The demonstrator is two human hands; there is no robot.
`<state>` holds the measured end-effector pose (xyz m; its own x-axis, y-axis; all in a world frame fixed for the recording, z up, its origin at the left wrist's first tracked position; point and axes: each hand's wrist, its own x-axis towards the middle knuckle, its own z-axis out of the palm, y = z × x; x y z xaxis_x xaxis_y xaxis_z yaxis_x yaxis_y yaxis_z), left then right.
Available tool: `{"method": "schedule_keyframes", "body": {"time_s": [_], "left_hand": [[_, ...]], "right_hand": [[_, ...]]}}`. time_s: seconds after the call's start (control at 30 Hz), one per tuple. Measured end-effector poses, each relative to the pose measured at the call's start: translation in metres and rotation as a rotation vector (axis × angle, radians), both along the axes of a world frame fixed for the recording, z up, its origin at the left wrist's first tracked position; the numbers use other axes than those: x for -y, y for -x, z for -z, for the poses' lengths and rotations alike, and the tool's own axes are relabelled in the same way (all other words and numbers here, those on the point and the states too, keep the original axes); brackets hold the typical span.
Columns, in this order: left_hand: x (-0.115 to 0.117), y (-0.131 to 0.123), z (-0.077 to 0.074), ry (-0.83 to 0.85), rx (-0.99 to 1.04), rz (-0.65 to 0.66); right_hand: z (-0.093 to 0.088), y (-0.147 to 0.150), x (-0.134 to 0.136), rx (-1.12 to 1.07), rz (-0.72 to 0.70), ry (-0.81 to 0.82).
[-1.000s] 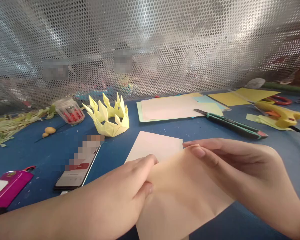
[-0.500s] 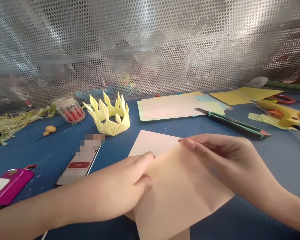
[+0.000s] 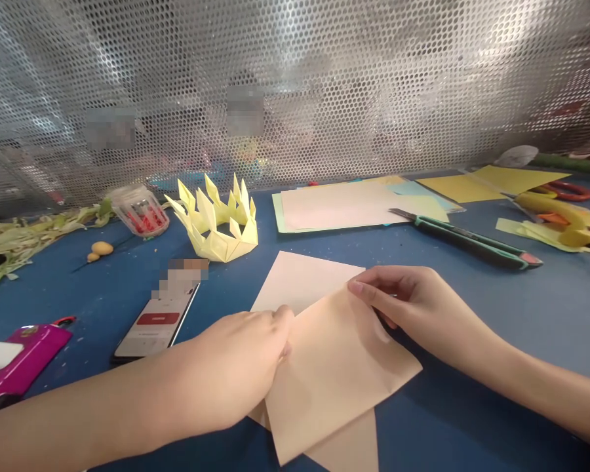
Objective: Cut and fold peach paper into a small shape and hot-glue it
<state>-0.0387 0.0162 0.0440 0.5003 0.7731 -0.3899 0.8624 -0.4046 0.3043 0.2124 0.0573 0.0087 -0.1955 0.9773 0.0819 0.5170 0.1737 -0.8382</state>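
A peach sheet of paper point(image 3: 334, 367) lies on the blue table point(image 3: 472, 295), its near part folded up over the far part. My left hand point(image 3: 240, 373) pinches the left edge of the folded flap, fingers closed on it. The top corner of that flap is gripped between thumb and fingers of my right hand point(image 3: 413, 301). The paper's far corner point(image 3: 299, 278) rests flat on the table.
A yellow folded paper crown point(image 3: 219, 223) stands behind the sheet. A phone point(image 3: 160, 318) lies at left, a pink object point(image 3: 22, 357) farther left. Stacked coloured sheets point(image 3: 354, 206), a utility knife point(image 3: 467, 239), a yellow glue gun point(image 3: 565, 219), and a small jar point(image 3: 140, 211) lie along the perforated metal screen.
Both hands have drawn the folded flap down and nearer to me, flattening it. My right hand shifted left and lower while keeping the corner.
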Motion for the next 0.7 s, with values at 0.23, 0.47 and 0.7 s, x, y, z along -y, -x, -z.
{"method": "schedule_keyframes", "body": {"time_s": [0.23,0.47,0.7], "left_hand": [[-0.006,-0.004,-0.002,-0.128,-0.252,0.097],[-0.009,-0.002,-0.014,0.042,-0.077,-0.123],[-0.022,0.000,-0.013,0.141,-0.041,-0.345]], "right_hand": [[0.002,0.001,-0.001,0.146,-0.027,-0.033],[0.003,0.000,0.003,0.300,-0.039,-0.095],[0.014,-0.002,0.007,0.376,-0.012,-0.273]]}}
